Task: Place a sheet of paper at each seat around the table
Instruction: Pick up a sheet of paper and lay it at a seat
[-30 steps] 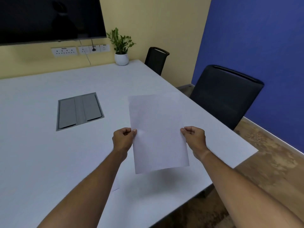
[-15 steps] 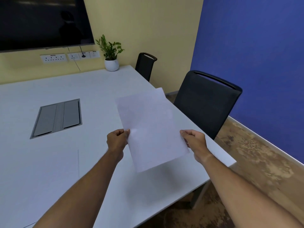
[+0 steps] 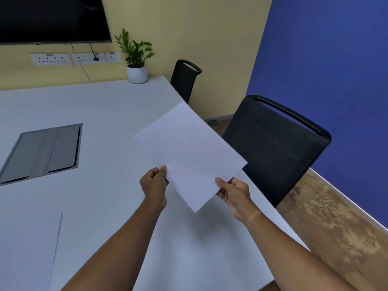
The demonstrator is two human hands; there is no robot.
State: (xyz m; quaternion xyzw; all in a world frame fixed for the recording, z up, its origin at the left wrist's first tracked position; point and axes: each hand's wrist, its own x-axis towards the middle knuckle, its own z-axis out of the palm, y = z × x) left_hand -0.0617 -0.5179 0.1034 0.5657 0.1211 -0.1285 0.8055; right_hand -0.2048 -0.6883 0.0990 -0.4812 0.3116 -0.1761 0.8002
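I hold a blank white sheet of paper [image 3: 189,152] above the white table [image 3: 100,101], turned at an angle toward the near black chair [image 3: 273,148]. My left hand [image 3: 154,183] pinches its lower left edge and my right hand [image 3: 235,192] grips its lower right edge. Another white sheet [image 3: 25,253] lies flat on the table at the bottom left. A second black chair [image 3: 184,78] stands farther along the table's right side.
A grey cable hatch [image 3: 44,152] is set into the table's middle. A potted plant [image 3: 136,59] stands at the far corner under a wall screen [image 3: 50,17] and sockets [image 3: 73,58]. The blue wall [image 3: 325,59] and wooden floor [image 3: 336,217] lie to the right.
The sheet has rotated clockwise and shifted right toward the near chair, both hands still on it. The view has swung, and a sheet lying at the bottom left came into sight.
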